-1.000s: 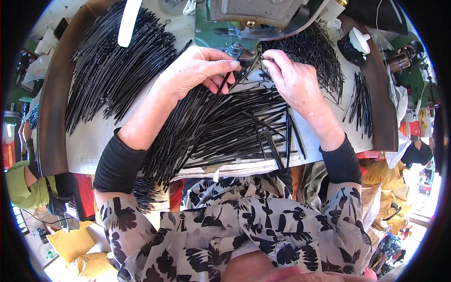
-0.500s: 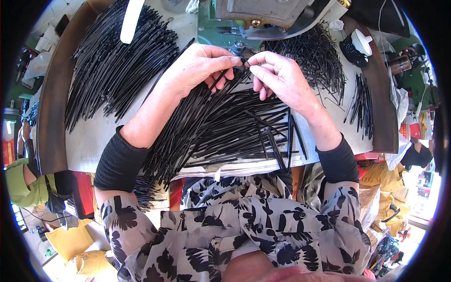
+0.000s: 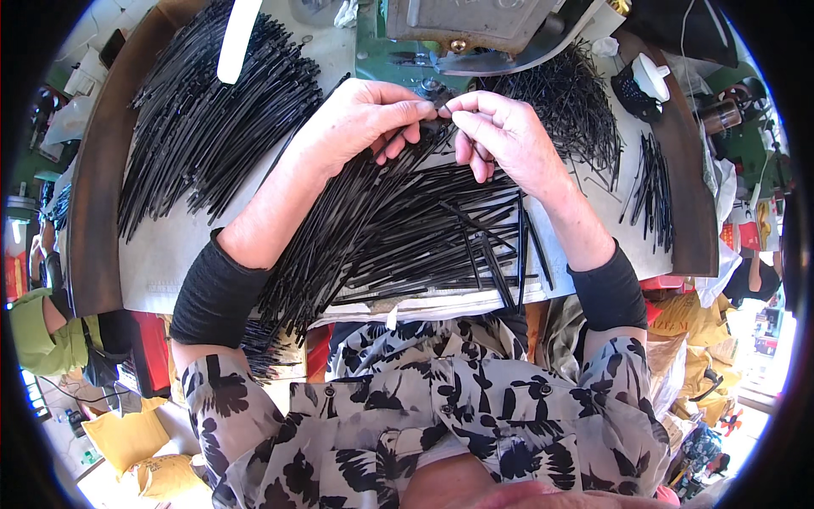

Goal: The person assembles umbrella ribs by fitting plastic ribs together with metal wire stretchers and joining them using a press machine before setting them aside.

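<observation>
Just in front of the machine's small round metal part [image 3: 431,88], my two hands meet almost fingertip to fingertip. My left hand [image 3: 360,127] is closed, thumb against forefinger, on a thin black strip that runs back under its fingers. My right hand [image 3: 504,136] pinches with thumb and forefinger by the strip's far end; what it holds there is too small to make out. Its other fingers curl loosely. Below both hands spreads a heap of long black strips [image 3: 407,229], some lying crosswise at its right side.
A green-based machine [image 3: 466,25] stands at the far middle. A large black strip pile [image 3: 220,110] lies left, a tangle of thinner black pieces [image 3: 560,106] right, a small bundle [image 3: 651,191] beyond it. Raised brown edging [image 3: 95,195] bounds the table. A white bar [image 3: 239,38] hangs above the left pile.
Both hands stay in nearly the same place by the machine. My right fingers have shifted slightly, with the thumb a little lower, and less of the strip shows below my left hand.
</observation>
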Available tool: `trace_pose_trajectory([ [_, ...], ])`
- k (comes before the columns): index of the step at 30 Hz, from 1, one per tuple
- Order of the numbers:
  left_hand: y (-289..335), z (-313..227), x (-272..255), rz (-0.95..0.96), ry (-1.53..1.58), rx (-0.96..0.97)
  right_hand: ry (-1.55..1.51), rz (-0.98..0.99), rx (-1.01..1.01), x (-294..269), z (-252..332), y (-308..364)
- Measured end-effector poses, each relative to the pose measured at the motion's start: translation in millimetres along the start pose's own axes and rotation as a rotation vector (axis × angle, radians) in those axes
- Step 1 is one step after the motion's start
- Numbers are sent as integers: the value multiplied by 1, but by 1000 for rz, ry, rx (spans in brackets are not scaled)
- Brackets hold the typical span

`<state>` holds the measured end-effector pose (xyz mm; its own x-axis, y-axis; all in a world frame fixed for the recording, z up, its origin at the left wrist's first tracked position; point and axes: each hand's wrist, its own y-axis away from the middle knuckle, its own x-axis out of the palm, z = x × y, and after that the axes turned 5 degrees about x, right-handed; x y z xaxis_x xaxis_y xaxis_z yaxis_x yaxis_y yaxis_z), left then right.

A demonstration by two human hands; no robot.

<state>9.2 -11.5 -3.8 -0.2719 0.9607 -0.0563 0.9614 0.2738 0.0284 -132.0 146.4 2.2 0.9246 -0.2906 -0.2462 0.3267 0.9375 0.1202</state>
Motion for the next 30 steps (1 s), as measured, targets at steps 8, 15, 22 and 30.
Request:
trace_pose_trajectory([
  [8,0,-3,-1,-60,5,28,17,-11,-5,1,0,-1],
  [15,-9,-7,-5,-106,-4,34,35,-59,-28,1,6,-9],
  [22,-13,-6,-9,-76,38,15,14,-61,-20,-2,5,-12],
  [30,-9,0,2,-138,162,2,-292,-182,76,-5,-6,-9],
])
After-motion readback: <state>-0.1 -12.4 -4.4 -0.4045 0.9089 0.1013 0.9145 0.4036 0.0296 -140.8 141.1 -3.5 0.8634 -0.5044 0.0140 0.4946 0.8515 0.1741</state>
